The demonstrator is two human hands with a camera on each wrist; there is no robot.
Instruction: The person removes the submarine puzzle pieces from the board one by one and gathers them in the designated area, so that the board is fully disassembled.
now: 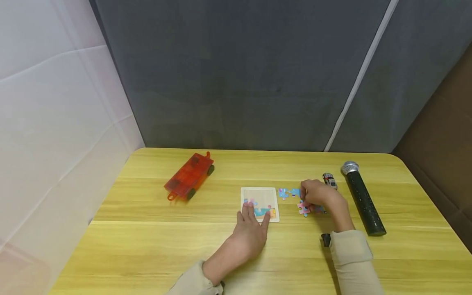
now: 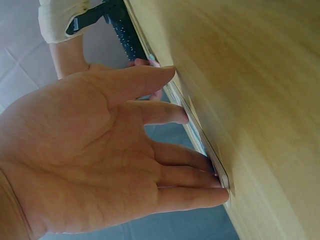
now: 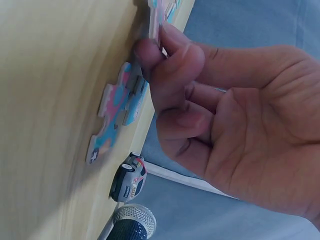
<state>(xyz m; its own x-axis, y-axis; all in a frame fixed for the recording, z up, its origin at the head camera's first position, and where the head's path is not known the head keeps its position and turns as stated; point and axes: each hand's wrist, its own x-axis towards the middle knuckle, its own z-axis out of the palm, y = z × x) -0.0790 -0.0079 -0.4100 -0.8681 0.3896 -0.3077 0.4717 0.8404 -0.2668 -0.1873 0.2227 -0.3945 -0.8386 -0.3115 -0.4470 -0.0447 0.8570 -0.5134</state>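
A square puzzle board (image 1: 258, 188) with a pale rim lies on the table, its lower part filled with coloured pieces. My left hand (image 1: 250, 235) rests on its lower side, fingers stretched out and touching the board's edge in the left wrist view. To the right, my right hand (image 1: 321, 194) pinches a pink jigsaw piece (image 3: 156, 22) between thumb and fingers. Loose blue pieces (image 1: 283, 193) lie beside the board's upper right corner. More jigsaw pieces (image 3: 112, 107) lie under and beside the right hand, partly hidden by it in the head view.
A small toy car (image 1: 330, 180) and a black microphone (image 1: 363, 200) with a silver head lie right of the right hand. At the left is a translucent red toy wagon (image 1: 189, 176). A dark grey partition (image 1: 239, 82) stands behind the wooden table (image 1: 147, 246).
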